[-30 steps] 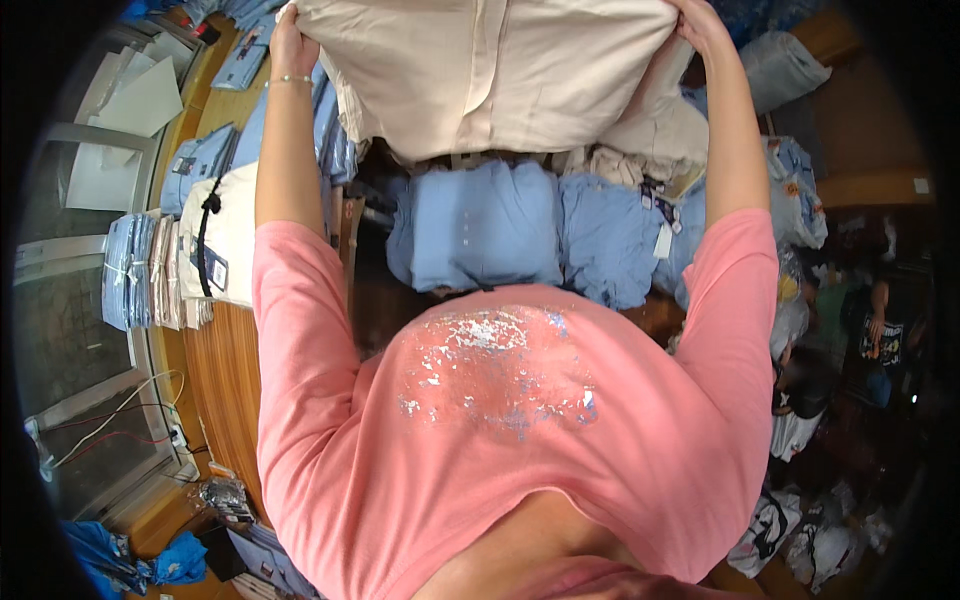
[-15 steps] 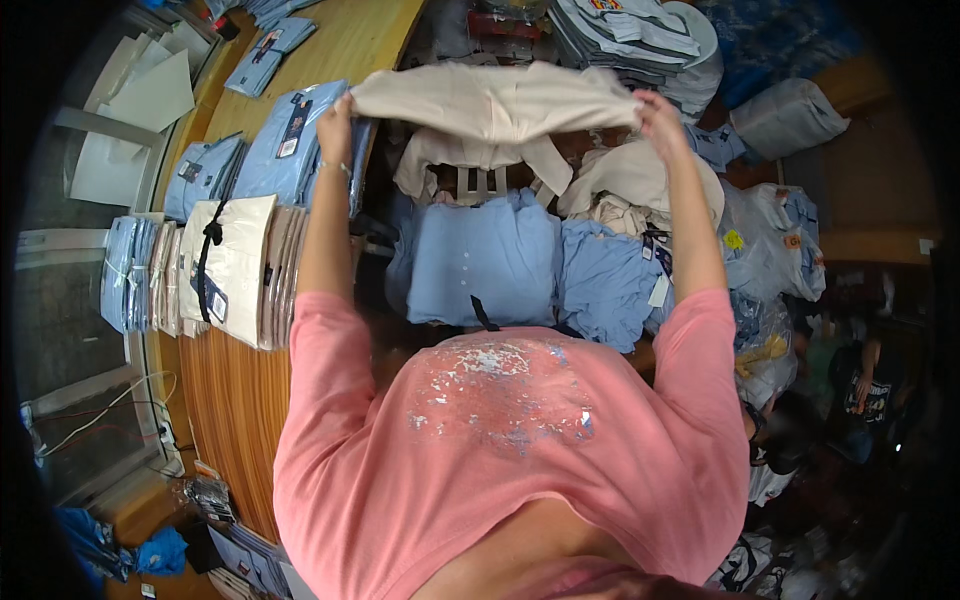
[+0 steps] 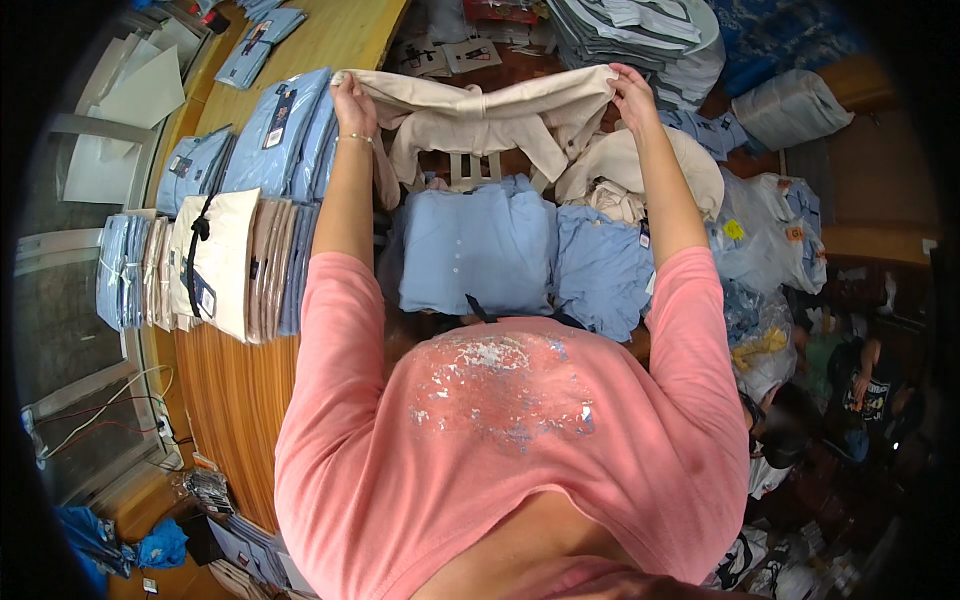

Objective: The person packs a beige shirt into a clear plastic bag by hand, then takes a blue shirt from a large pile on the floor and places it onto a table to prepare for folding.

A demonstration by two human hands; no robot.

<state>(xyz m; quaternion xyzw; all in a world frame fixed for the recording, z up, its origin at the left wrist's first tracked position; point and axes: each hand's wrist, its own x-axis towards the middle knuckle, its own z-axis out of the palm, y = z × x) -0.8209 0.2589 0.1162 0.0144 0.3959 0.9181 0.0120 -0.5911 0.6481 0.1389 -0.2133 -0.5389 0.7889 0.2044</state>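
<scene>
A cream garment (image 3: pixel 440 97) hangs stretched between my two raised hands, beyond the front of my pink top. My left hand (image 3: pixel 354 108) is closed on one end of it. At the other end my right hand (image 3: pixel 632 96) pinches the cloth between thumb and fingers. Just below the held cloth, a cream long-sleeved garment (image 3: pixel 478 140) lies over a pale slatted chair back (image 3: pixel 474 170). Nearer to me sits a pile of light blue shirts (image 3: pixel 478 250), the top one showing a buttoned front. Crumpled blue clothing (image 3: pixel 602 268) with tags lies to its right.
Bagged blue shirts (image 3: pixel 282 135) and a tied cream bundle (image 3: pixel 222 265) stand on the wooden table (image 3: pixel 225 400) at left. More cream cloth (image 3: pixel 650 175) and plastic-wrapped clothes (image 3: pixel 765 240) are at right. A stack of white and grey garments (image 3: pixel 635 45) rises at the back. Another person (image 3: pixel 862 385) is at far right.
My hands have come a little closer together, the right one moving left and up. The cream garment's stretched top edge has become shorter, and its cloth hangs in tighter folds.
</scene>
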